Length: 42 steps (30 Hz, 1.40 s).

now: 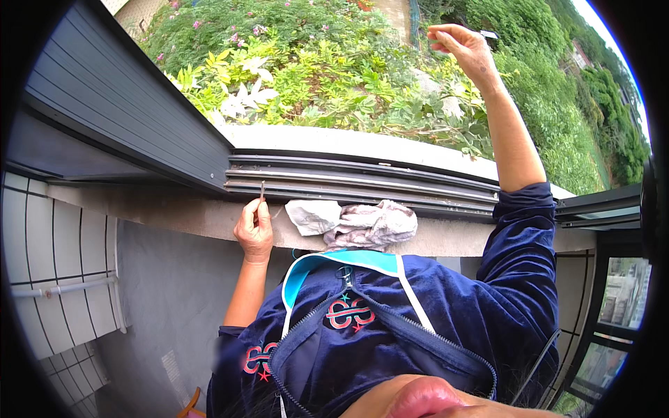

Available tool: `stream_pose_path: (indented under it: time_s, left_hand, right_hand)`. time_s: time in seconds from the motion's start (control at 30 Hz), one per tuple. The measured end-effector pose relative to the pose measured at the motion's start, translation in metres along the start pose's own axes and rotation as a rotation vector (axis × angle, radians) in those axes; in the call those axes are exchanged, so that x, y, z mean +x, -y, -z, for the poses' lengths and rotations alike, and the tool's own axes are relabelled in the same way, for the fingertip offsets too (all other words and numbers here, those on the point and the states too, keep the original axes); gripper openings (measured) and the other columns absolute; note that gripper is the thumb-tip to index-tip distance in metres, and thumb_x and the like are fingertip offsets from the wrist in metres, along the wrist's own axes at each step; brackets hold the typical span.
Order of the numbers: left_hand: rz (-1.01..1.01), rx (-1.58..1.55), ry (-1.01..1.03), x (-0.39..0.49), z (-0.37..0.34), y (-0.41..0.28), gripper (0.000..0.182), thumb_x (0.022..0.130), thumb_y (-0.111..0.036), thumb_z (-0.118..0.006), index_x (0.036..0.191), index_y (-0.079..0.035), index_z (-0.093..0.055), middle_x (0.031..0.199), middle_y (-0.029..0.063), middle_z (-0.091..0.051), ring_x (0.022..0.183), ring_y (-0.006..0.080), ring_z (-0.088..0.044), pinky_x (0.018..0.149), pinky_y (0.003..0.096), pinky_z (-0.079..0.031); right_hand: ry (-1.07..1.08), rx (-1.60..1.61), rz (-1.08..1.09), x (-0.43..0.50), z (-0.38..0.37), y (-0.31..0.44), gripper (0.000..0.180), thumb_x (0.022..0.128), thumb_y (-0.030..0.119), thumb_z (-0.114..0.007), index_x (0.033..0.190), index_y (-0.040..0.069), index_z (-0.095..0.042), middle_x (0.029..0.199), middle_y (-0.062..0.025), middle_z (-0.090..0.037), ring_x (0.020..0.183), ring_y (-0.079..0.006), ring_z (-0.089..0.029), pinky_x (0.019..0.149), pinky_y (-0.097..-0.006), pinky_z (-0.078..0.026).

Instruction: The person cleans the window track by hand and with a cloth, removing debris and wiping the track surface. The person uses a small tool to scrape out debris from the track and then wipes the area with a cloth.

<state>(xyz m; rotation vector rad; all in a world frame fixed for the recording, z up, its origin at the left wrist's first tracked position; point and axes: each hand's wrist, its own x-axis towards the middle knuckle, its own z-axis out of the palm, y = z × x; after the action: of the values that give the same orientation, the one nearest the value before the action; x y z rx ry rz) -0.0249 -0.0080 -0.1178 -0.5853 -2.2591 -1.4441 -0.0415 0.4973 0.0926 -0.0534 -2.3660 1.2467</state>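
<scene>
My left hand (254, 230) pinches a thin, narrow stick-like tool (262, 190) between thumb and fingers. Its tip points up over the dark metal sliding-window track (360, 180), near the left end. My right hand (465, 55) reaches out past the window, above the plants, with loosely bent fingers and nothing visible in them. On the inner sill (444, 235), between my arms, a crumpled white cloth or paper (313, 216) lies against a bunched, greyish-pink cloth (379, 223). Both rest along the front of the track. Bits of dirt show in the grooves.
A dark window sash (125, 94) stands at the left. Outside the track runs a pale outer ledge (334, 138), with leafy shrubs (334, 78) beyond. White tiled wall (57, 235) with a pipe (78, 287) is at lower left. A dark-framed glazed panel (619, 292) is at right.
</scene>
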Motion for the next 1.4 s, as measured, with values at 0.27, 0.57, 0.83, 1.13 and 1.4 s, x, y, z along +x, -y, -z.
stream_pose_path:
  time_s: [0.27, 0.57, 0.83, 1.13, 1.4]
  left_hand:
    - [0.024, -0.054, 0.036, -0.001, 0.001, 0.001, 0.008, 0.094, -0.008, -0.068, 0.1, -0.002, -0.068, 0.076, 0.0067, -0.068, 0.06, 0.0123, -0.062, 0.055, 0.0263, -0.05]
    - [-0.008, -0.063, 0.123, 0.0, 0.006, -0.002, 0.01, 0.094, -0.009, -0.068, 0.103, -0.005, -0.069, 0.078, 0.0065, -0.069, 0.061, 0.0126, -0.063, 0.056, 0.0266, -0.05]
    - [-0.05, -0.158, 0.113, 0.0, 0.005, 0.003, 0.008, 0.095, -0.01, -0.068, 0.1, -0.004, -0.069, 0.076, 0.004, -0.068, 0.06, 0.0098, -0.061, 0.055, 0.0243, -0.048]
    - [0.03, -0.301, 0.115, 0.0, 0.005, 0.016, 0.014, 0.096, -0.014, -0.069, 0.095, -0.005, -0.058, 0.068, 0.0024, -0.061, 0.057, 0.0084, -0.058, 0.053, 0.0238, -0.046]
    - [-0.019, -0.319, 0.201, 0.007, 0.013, 0.017, 0.036, 0.092, -0.021, -0.073, 0.073, -0.007, -0.046, 0.058, 0.0037, -0.042, 0.051, 0.0155, -0.039, 0.049, 0.032, -0.037]
  right_hand:
    - [0.062, -0.017, -0.273, -0.134, -0.002, -0.011, 0.031, 0.097, 0.023, -0.066, 0.122, 0.003, -0.067, 0.095, -0.0033, -0.071, 0.086, -0.0081, -0.062, 0.081, -0.0262, -0.05]
    - [0.246, -0.022, 0.503, -0.167, -0.101, 0.175, 0.026, 0.09, 0.003, -0.065, 0.116, 0.002, -0.069, 0.11, -0.0126, -0.07, 0.1, -0.0251, -0.069, 0.088, -0.0336, -0.055]
    - [0.415, -0.249, 1.109, -0.186, -0.187, 0.336, 0.028, 0.084, 0.024, -0.063, 0.1, 0.002, -0.067, 0.096, -0.0104, -0.064, 0.084, -0.0227, -0.062, 0.074, -0.0381, -0.051]
    - [0.417, -0.144, 1.061, -0.205, -0.203, 0.325, 0.021, 0.086, 0.02, -0.064, 0.097, 0.004, -0.066, 0.089, -0.0087, -0.063, 0.077, -0.0215, -0.061, 0.069, -0.0347, -0.048]
    - [0.091, -0.482, 0.402, -0.207, -0.157, 0.154, 0.028, 0.085, 0.003, -0.07, 0.112, 0.008, -0.069, 0.105, -0.01, -0.069, 0.098, -0.0276, -0.066, 0.084, -0.0374, -0.053]
